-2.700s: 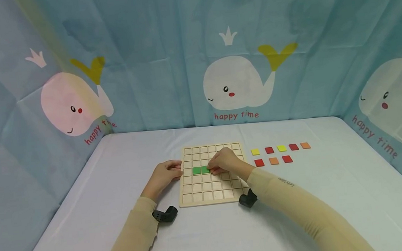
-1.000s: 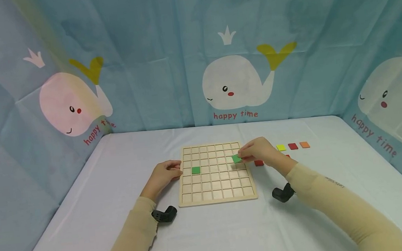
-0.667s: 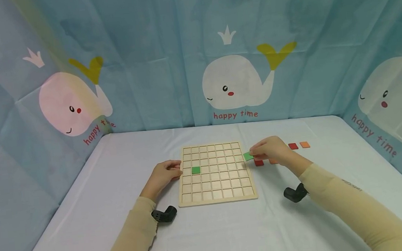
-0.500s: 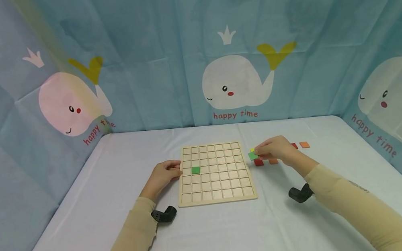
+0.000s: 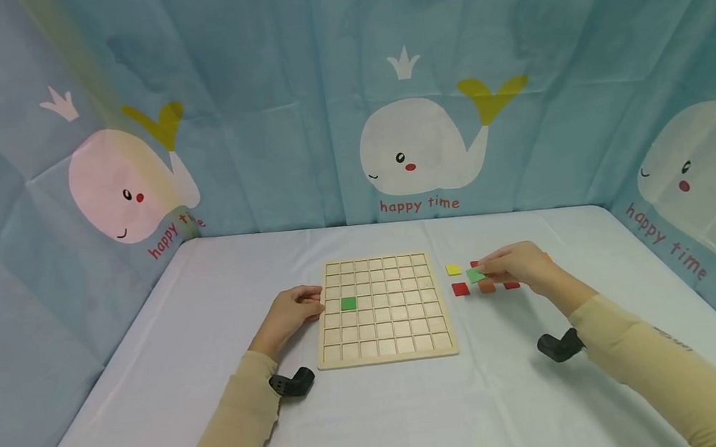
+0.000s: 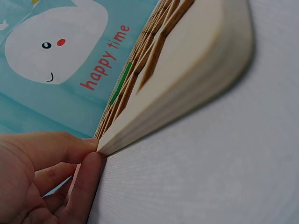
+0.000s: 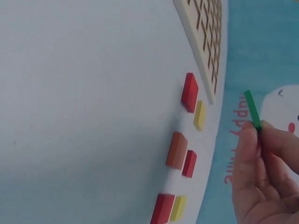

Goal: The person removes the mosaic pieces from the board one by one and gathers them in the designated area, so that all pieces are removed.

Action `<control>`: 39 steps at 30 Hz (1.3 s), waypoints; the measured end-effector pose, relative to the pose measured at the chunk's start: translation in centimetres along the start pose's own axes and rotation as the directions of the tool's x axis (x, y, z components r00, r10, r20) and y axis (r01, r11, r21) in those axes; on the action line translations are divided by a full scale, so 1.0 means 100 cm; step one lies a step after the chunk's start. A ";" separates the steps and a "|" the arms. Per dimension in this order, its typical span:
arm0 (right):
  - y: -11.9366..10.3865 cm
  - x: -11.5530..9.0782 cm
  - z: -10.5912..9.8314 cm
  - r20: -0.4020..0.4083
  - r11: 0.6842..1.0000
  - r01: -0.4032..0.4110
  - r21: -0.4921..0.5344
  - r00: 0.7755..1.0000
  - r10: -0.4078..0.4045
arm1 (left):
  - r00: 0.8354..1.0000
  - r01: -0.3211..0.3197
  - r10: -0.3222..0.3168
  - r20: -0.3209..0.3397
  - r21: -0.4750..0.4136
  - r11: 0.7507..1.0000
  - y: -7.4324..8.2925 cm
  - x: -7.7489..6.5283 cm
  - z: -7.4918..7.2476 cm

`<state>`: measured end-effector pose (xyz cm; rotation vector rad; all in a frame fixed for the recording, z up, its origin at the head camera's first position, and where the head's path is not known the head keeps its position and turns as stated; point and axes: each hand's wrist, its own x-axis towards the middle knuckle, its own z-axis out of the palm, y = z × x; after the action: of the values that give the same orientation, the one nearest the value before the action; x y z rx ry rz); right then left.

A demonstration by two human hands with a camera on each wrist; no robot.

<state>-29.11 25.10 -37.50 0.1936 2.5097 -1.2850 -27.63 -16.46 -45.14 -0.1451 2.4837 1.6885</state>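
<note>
A pale wooden grid board (image 5: 385, 322) lies on the table, with one green square tile (image 5: 348, 303) in a cell left of its middle. At the board's left edge, my left hand (image 5: 290, 310) pinches the rim between thumb and finger; the left wrist view shows this grip on the board's side (image 6: 154, 121). Right of the board, my right hand (image 5: 517, 266) pinches a second green tile (image 5: 475, 275) by its edge. That tile (image 7: 252, 109) is held above the table in the right wrist view, clear of the loose tiles.
Loose tiles lie in two rows right of the board, among them a yellow tile (image 5: 453, 270), a red tile (image 5: 461, 289) and an orange tile (image 5: 486, 286). My right hand hides part of the back row. A blue whale-print curtain (image 5: 301, 171) stands behind the white table (image 5: 403, 421).
My right hand has lifted the second green tile from the cell beside the first and carried it right, past the board's edge, over the loose tiles. My left hand has stayed at the rim.
</note>
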 end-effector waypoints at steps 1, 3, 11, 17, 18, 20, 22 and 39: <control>0.001 0.000 -0.001 -0.004 1.000 -0.002 0.001 1.000 0.002 | 1.000 0.005 -0.005 -0.003 -0.001 1.000 0.000 0.000 0.000; 0.002 -0.001 -0.004 -0.001 1.000 -0.001 0.003 1.000 0.001 | 1.000 0.008 -0.008 0.001 0.000 1.000 0.000 0.000 0.000; 0.012 -0.002 -0.021 0.014 0.999 0.007 0.049 1.000 -0.007 | 1.000 0.007 -0.007 -0.003 0.010 1.000 0.000 0.001 -0.002; 0.021 -0.004 -0.033 0.010 0.997 0.001 0.072 1.000 -0.002 | 1.000 0.003 -0.003 -0.006 0.009 1.000 0.001 0.000 -0.003; 0.023 -0.004 -0.035 0.009 0.997 0.000 0.081 1.000 -0.001 | 1.000 0.004 -0.004 -0.007 0.008 1.000 0.001 0.000 -0.003; 0.027 -0.004 -0.039 0.008 0.995 0.001 0.096 1.000 -0.001 | 1.000 0.007 -0.007 -0.005 0.007 1.000 0.000 0.001 -0.002; 0.032 -0.003 -0.043 0.006 0.995 -0.002 0.100 1.000 0.001 | 1.000 0.008 -0.008 -0.004 0.007 1.000 0.000 0.001 -0.002; 0.062 0.006 -0.063 -0.056 0.990 -0.119 0.073 0.991 0.123 | 1.000 0.012 -0.012 -0.004 0.009 1.000 0.000 0.002 -0.001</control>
<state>-29.37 33.80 -39.00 0.4005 2.4626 -1.3369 -27.82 -16.55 -45.15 -0.1616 2.4880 1.6738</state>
